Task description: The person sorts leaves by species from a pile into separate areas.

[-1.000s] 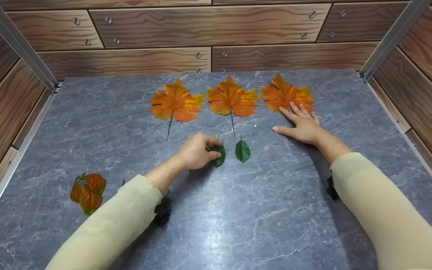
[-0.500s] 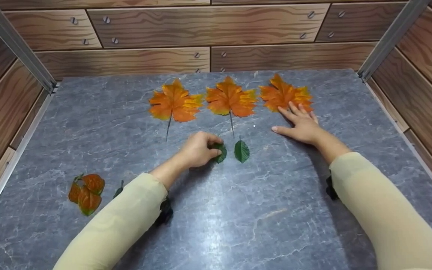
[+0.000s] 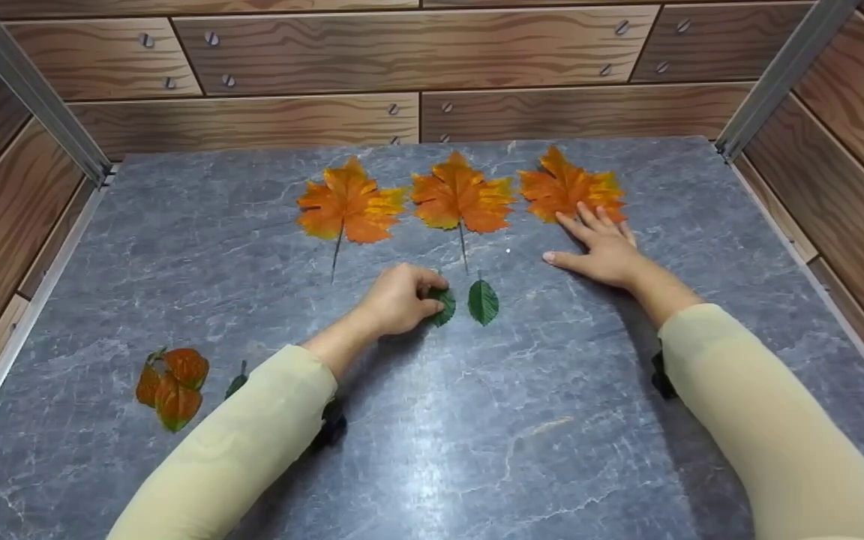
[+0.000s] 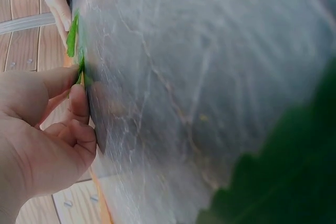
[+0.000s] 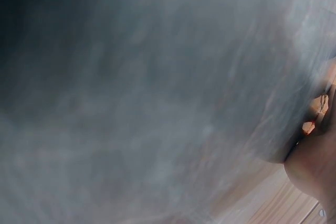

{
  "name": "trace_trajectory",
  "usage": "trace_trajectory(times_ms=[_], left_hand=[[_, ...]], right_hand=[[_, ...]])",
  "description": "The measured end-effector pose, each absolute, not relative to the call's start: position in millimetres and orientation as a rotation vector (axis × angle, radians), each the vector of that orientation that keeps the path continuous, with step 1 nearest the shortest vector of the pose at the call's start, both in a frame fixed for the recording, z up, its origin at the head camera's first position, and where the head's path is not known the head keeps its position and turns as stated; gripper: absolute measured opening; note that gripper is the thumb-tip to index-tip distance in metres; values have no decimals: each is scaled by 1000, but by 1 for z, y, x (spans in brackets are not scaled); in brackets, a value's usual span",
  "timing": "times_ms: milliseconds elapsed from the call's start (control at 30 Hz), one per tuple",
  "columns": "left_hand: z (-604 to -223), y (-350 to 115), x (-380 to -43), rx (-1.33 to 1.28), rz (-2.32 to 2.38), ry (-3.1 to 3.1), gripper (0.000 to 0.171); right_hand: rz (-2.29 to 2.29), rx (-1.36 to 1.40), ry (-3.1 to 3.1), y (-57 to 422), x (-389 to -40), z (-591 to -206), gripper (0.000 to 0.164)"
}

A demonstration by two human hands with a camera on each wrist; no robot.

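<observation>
In the head view my left hand (image 3: 402,300) pinches a small green leaf (image 3: 443,308) between thumb and forefinger, low over the table. The left wrist view shows those fingers on the leaf's edge (image 4: 81,69). Just right of it lies a second green leaf (image 3: 484,303). My right hand (image 3: 601,247) is spread flat, its fingertips on the lower edge of the right orange maple leaf (image 3: 571,184). Two more orange maple leaves, a middle one (image 3: 462,193) and a left one (image 3: 349,202), lie in the same row with their stems toward me.
A cluster of reddish-brown leaves (image 3: 177,386) lies on the grey marbled table (image 3: 522,465) at the left. Beside it, another green leaf (image 3: 237,384) is partly hidden by my left sleeve (image 3: 229,442). Wood-patterned panels (image 3: 417,52) enclose the back and sides.
My left hand has shifted slightly right with the pinched green leaf, bringing it nearer the second one. The green leaf by my left sleeve shows more. My right hand stays in place.
</observation>
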State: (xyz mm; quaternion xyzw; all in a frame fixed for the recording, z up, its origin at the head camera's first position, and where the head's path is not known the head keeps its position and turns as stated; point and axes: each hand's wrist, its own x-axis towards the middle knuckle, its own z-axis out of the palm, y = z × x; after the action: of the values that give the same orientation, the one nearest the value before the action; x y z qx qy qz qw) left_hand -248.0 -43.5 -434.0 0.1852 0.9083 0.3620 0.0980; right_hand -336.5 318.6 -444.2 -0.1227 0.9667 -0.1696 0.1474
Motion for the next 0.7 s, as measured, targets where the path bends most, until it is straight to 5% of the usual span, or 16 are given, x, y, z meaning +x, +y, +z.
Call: trace_trajectory(times_ms=[700], left_hand=[[-396,-97,-235,526,1112,2592,41]], right_hand=[[-467,-349,2773,318,-338,-445,102]])
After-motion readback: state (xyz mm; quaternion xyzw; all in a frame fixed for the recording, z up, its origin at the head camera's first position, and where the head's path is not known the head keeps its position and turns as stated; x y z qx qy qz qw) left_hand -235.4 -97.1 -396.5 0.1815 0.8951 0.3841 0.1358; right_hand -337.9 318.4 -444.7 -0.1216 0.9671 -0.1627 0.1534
